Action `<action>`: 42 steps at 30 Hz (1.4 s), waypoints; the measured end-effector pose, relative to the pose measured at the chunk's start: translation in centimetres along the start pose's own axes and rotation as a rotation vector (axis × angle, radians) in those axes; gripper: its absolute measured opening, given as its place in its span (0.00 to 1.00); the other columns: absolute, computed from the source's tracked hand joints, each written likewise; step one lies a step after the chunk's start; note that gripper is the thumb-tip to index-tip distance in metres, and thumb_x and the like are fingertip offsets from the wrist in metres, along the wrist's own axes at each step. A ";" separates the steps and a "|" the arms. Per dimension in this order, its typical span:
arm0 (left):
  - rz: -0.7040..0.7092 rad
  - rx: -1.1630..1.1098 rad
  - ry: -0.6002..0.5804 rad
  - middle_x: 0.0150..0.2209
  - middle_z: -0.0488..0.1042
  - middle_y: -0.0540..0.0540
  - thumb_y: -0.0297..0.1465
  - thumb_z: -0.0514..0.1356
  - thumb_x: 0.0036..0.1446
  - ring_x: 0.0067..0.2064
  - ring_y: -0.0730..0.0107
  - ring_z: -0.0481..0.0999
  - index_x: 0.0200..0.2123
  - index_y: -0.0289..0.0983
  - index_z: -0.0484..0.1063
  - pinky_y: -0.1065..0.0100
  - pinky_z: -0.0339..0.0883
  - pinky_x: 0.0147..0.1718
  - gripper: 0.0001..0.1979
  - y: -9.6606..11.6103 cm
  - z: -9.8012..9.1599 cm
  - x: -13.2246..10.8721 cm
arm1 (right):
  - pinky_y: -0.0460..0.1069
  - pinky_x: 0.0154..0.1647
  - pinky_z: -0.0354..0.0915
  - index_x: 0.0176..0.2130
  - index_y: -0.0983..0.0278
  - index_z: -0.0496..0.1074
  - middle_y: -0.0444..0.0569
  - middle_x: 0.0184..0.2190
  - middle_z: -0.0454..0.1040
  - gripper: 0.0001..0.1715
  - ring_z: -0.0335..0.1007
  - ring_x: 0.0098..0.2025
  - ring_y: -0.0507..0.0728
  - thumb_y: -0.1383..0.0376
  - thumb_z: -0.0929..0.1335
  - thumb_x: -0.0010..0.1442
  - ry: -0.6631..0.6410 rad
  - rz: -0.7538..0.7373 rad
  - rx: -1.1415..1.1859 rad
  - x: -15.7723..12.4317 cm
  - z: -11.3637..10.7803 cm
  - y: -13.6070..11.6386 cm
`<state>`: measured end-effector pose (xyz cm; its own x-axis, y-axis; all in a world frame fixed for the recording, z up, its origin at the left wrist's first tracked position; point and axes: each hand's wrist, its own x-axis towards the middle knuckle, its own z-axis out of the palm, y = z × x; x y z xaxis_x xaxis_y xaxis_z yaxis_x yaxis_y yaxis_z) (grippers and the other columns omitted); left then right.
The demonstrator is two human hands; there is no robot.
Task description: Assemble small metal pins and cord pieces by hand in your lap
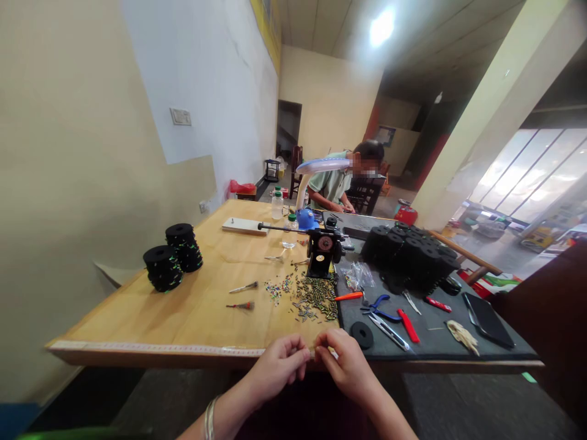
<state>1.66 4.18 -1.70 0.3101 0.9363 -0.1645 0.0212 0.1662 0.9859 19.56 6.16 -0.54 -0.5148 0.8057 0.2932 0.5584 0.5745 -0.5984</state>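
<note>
Both hands are close together at the front edge of the wooden table (183,318). My left hand (279,365), with bangles on its wrist, has its fingers curled and pinched. My right hand (342,363) is closed too, thumb against the fingers, a small gap from the left. Whatever the fingertips hold is too small to make out. Just beyond lie a pile of small dark and yellowish pieces (316,296) and scattered coloured bits (278,287). A black foam ring (362,335) rests on the grey mat beside my right hand.
A black winding device (321,253) stands behind the pile. Stacked black spools (183,247) are at the left, more black rolls (408,253) at the right. Blue pliers (385,307), scissors (389,332) and a phone (488,321) lie on the mat. A person (332,186) sits across.
</note>
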 end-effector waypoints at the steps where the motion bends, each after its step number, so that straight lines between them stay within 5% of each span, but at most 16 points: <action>1: -0.001 -0.001 -0.005 0.16 0.65 0.56 0.45 0.59 0.49 0.16 0.80 0.56 0.26 0.37 0.64 0.73 0.46 0.18 0.16 0.0 0.0 0.0 | 0.47 0.35 0.58 0.29 0.61 0.68 0.44 0.27 0.73 0.08 0.67 0.32 0.55 0.71 0.64 0.60 0.000 0.000 -0.001 0.0 0.0 0.0; 21: 0.033 0.057 -0.048 0.20 0.67 0.54 0.49 0.55 0.54 0.19 0.78 0.61 0.26 0.38 0.60 0.73 0.53 0.21 0.19 -0.9 -0.2 -0.3 | 0.49 0.38 0.62 0.34 0.61 0.72 0.46 0.31 0.76 0.06 0.70 0.35 0.56 0.69 0.65 0.59 0.002 0.017 0.002 -0.4 0.1 -0.1; 25: 0.032 0.093 -0.028 0.21 0.67 0.53 0.49 0.53 0.55 0.20 0.76 0.61 0.26 0.38 0.60 0.72 0.53 0.22 0.19 -1.0 -0.3 -0.7 | 0.51 0.45 0.65 0.42 0.61 0.71 0.52 0.39 0.76 0.09 0.70 0.43 0.59 0.64 0.64 0.61 0.200 0.054 0.023 -1.4 -1.3 1.1; 29: 0.043 0.173 -0.056 0.22 0.68 0.52 0.44 0.52 0.57 0.22 0.74 0.63 0.28 0.38 0.60 0.71 0.57 0.24 0.15 -1.4 -0.5 -1.7 | 0.56 0.43 0.66 0.41 0.62 0.70 0.55 0.38 0.76 0.12 0.71 0.42 0.63 0.59 0.64 0.61 0.493 0.287 -0.204 -3.1 -2.5 3.9; 35: 0.066 0.513 -0.071 0.25 0.73 0.48 0.33 0.51 0.57 0.30 0.67 0.70 0.26 0.39 0.62 0.70 0.59 0.31 0.08 -4.1 -1.2 -2.8 | 0.59 0.43 0.64 0.46 0.63 0.69 0.60 0.43 0.74 0.19 0.70 0.45 0.69 0.57 0.67 0.58 0.478 0.483 -0.497 -4.4 -2.2 5.9; 42: 0.091 0.721 -0.024 0.26 0.73 0.49 0.29 0.53 0.54 0.30 0.66 0.70 0.25 0.40 0.65 0.70 0.57 0.30 0.06 -8.8 -1.7 -2.2 | 0.55 0.38 0.66 0.37 0.60 0.70 0.54 0.36 0.75 0.13 0.73 0.40 0.66 0.60 0.71 0.50 0.451 0.546 -0.345 -3.6 -2.1 6.3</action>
<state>-0.82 1.21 -10.08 0.3614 0.9282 -0.0887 0.6127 -0.1648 0.7729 26.28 7.18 -3.74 0.1633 0.9251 0.3427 0.8648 0.0330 -0.5010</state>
